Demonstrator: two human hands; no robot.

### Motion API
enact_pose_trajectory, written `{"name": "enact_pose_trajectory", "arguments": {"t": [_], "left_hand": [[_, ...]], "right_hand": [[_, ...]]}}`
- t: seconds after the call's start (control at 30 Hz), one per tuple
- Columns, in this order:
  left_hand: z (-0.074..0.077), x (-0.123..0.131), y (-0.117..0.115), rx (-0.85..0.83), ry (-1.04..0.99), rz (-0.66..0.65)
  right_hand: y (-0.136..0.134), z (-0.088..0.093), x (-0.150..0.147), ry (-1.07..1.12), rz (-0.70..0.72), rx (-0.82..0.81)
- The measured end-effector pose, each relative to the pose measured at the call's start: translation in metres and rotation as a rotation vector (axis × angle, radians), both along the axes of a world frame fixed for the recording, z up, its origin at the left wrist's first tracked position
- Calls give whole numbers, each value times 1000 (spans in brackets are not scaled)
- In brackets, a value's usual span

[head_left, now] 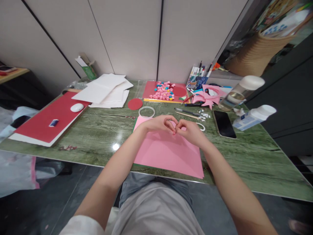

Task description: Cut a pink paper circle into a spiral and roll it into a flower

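Both hands meet above a pink paper sheet (161,150) on the green table. My left hand (162,124) has its fingers curled and pinched at a tiny pink-red piece (174,133). Touching it from the right, my right hand (189,130) is also closed at the fingertips around the same small piece; most of that piece is hidden. Beyond the hands, pink, blue and yellow crumpled balls (165,91) lie piled on a red sheet (148,88). A tape roll (146,112) rests at the pink paper's upper left, and a white ring (201,126) shows beside my right hand.
On the left are white sheets (102,88), a red board (49,119) and a white mouse (77,107). A phone (224,124), a clear bottle (236,94) and a white bottle (254,117) stand or lie right. Pink scraps (207,94) and pens (188,112) are behind my right hand.
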State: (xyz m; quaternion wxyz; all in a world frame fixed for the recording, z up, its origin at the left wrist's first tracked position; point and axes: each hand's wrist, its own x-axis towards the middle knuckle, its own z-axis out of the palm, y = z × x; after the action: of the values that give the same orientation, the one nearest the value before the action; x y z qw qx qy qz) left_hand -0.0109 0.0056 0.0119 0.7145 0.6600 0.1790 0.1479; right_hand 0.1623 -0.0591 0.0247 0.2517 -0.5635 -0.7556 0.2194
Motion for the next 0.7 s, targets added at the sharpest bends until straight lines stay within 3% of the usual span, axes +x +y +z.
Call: {"name": "enact_pose_trajectory", "arguments": {"t": [0.7], "left_hand": [[3,0,0,-7,-12,-4]], "right_hand": [[1,-3,-1,25,-74,-16]]}}
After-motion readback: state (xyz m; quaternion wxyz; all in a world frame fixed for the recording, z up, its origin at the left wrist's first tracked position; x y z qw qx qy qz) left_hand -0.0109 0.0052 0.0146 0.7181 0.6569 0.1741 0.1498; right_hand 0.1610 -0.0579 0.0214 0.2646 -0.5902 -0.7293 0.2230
